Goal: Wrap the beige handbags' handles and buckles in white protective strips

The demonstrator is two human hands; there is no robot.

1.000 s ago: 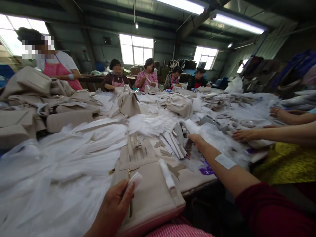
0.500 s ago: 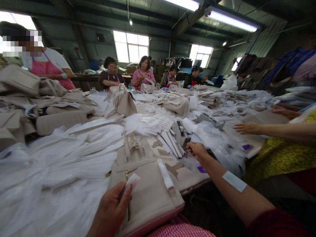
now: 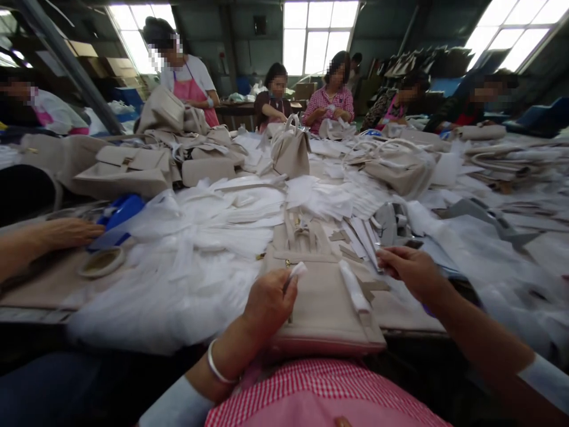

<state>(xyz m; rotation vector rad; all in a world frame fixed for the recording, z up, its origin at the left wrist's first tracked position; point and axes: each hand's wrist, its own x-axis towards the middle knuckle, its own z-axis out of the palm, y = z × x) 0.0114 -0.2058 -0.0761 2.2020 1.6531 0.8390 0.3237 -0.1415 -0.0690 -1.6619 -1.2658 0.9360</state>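
A beige handbag (image 3: 311, 296) lies flat in front of me, its handles pointing away. My left hand (image 3: 270, 299) is closed over the bag's left side, pinching a small piece of white wrapping (image 3: 299, 271) beside the zipper. A white-wrapped strap (image 3: 354, 287) lies on the bag's right side. My right hand (image 3: 406, 270) is closed in a pinch right of the bag; what its fingertips hold, if anything, is too small to make out. Just beyond it are a grey tape dispenser (image 3: 391, 220) and several white strips (image 3: 361, 237).
White wrapping sheets (image 3: 178, 284) cover the table to the left. A co-worker's hand (image 3: 66, 234) is near a blue tape dispenser (image 3: 120, 216) and a tape roll (image 3: 101, 262). More beige bags (image 3: 128, 169) are piled at the back left. Several people work across the table.
My view has swung left, bringing the co-worker's hand at the left into sight. My right hand has drawn back from the tape dispenser toward the bag. My left hand still pinches the white wrapping.
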